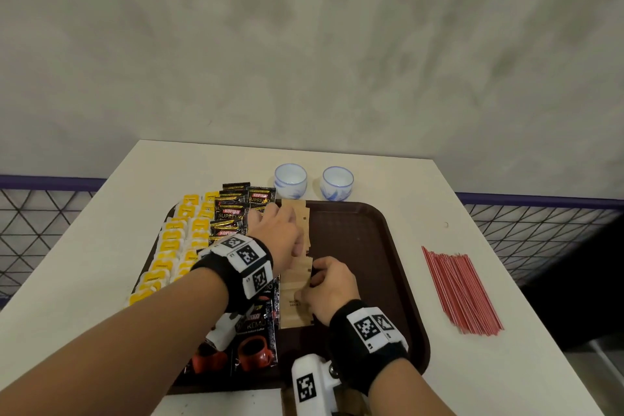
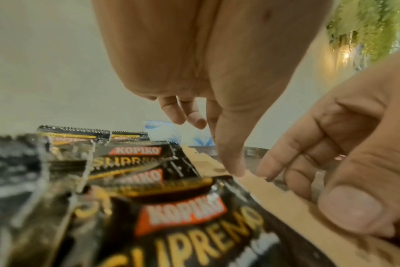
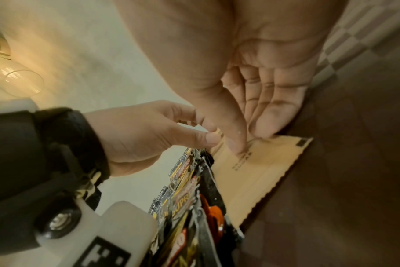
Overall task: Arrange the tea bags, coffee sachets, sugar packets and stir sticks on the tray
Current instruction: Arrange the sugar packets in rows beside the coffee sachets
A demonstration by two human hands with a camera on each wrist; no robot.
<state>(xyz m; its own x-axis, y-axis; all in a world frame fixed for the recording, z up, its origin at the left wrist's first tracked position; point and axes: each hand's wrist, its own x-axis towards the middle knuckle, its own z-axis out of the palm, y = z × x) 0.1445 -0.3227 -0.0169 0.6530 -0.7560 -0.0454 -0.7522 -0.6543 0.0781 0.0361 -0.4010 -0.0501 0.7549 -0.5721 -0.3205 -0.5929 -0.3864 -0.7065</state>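
Head view: left hand (image 1: pixel 274 232) presses straight-fingered on the sugar packets (image 1: pixel 293 311) beside the coffee sachets (image 1: pixel 230 210) — right hand (image 1: pixel 332 285) pinches one, likely squaring the column.

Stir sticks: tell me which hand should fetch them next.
Right, probably. The stir sticks lie on the table right of the tray, nearer the right hand. The left hand touches the sugar packets farther left and would have to cross over.

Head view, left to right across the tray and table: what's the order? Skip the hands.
yellow tea bags → black coffee sachets → brown sugar packets → bare tray → red stir sticks on the table
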